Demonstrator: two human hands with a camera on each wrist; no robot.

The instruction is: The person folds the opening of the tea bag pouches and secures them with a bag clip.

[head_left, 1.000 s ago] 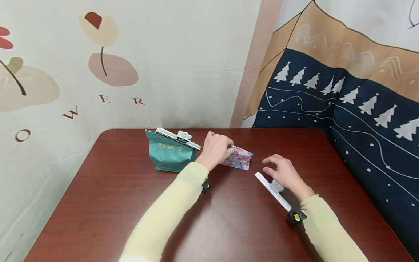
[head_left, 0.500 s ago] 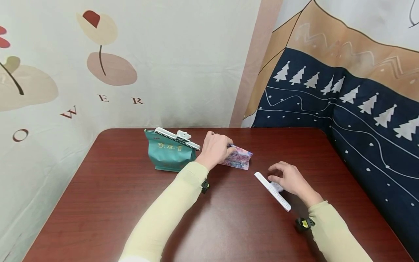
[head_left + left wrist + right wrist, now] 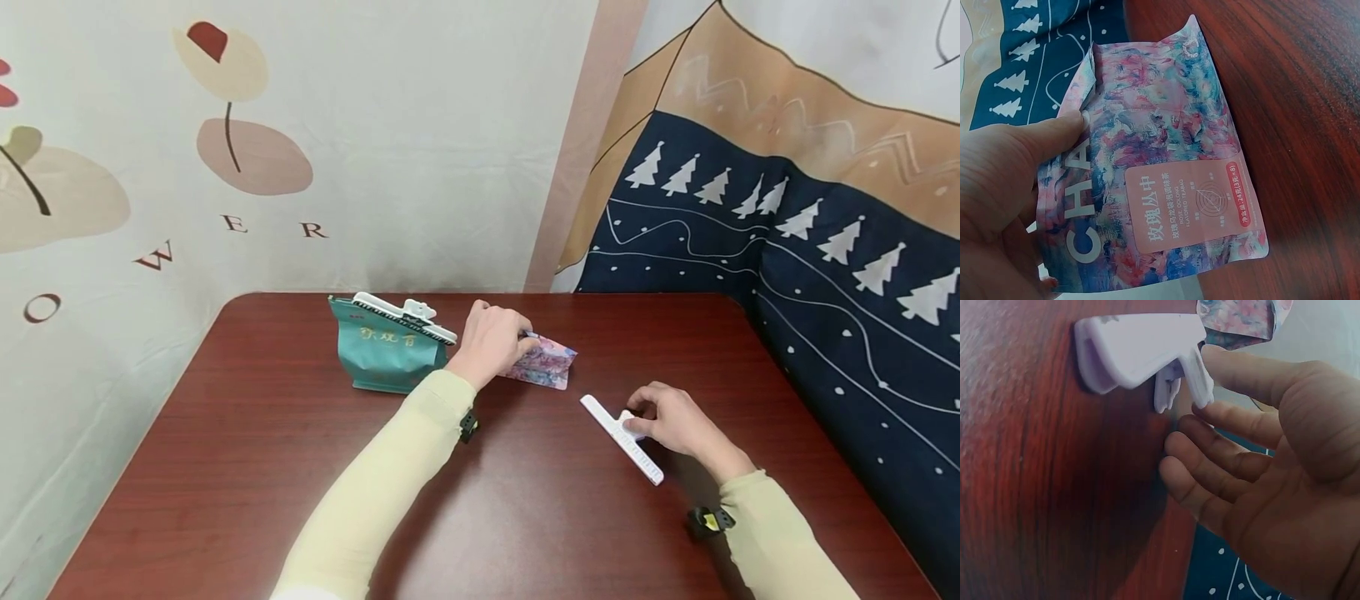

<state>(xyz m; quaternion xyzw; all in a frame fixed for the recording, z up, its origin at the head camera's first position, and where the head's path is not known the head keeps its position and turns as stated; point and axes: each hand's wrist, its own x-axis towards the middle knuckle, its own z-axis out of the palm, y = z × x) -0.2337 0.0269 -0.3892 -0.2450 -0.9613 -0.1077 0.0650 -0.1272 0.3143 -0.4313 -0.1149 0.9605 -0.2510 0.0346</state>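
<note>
My left hand [image 3: 491, 343] grips a pink-and-blue tea pouch [image 3: 546, 367] by its upper part, near the back of the table. In the left wrist view the thumb presses on the printed front of the pouch [image 3: 1172, 106], beside its folded top. To the right, my right hand [image 3: 675, 423] has thumb and index finger at the raised handle of a long white bag clip [image 3: 637, 454]. The right wrist view has the clip [image 3: 1141, 347] with its handle between thumb and index fingertip, the other fingers loosely bent below.
A green bag [image 3: 386, 358] with a second white clip [image 3: 397, 315] across its top stands left of my left hand. The dark red wooden table [image 3: 225, 467] ends at a pale curtain [image 3: 420, 167] behind and a dark blue printed cloth [image 3: 862, 358] on the right.
My right hand has drawn back toward the right and lowered to the clip's handle, its thumb and index finger coming onto it. My left hand and the pouch have stayed in place.
</note>
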